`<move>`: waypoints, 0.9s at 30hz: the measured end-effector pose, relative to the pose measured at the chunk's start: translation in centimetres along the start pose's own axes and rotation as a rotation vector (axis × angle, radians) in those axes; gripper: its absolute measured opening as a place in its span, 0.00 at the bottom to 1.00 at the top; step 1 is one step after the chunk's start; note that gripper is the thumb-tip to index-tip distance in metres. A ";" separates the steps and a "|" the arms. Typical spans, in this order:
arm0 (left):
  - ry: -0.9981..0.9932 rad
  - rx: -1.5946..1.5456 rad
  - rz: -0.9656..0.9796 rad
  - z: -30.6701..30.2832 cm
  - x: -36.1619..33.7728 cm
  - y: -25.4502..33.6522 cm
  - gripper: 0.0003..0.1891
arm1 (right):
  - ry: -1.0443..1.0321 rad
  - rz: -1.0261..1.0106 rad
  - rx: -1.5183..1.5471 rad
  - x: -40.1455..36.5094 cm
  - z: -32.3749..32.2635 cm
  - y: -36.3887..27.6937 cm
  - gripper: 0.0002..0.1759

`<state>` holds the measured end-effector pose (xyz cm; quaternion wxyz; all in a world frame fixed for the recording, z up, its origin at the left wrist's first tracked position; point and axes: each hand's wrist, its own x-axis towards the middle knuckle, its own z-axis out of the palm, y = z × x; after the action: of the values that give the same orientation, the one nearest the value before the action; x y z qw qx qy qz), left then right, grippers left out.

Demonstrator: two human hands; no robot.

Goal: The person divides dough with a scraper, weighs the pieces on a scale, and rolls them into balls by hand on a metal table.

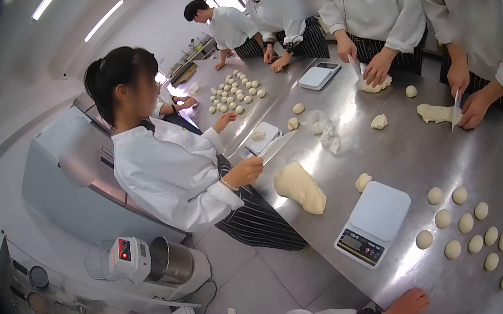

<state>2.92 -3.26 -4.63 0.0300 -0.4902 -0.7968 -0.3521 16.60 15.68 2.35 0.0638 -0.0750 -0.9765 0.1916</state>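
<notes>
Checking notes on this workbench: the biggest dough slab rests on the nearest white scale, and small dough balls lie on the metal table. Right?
Not quite: the head view shows the biggest dough slab lying on the metal table, not on the nearest white scale. Small dough balls do lie there.

Glossy metal table (386, 154), smooth dough (424, 239)

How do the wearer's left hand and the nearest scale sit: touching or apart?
Apart. The head view shows bare metal tabletop between the left hand and the display end of the nearest scale.
</notes>
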 end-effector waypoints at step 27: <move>-0.117 0.100 0.296 -1.6 1.2 -3.1 0.08 | 0.368 0.017 0.076 -0.7 3.5 2.7 0.05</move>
<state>-0.64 -4.07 -4.58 0.0596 -0.6198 -0.7328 -0.2743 17.07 16.78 -2.02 0.2423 -0.1145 -0.9398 0.2121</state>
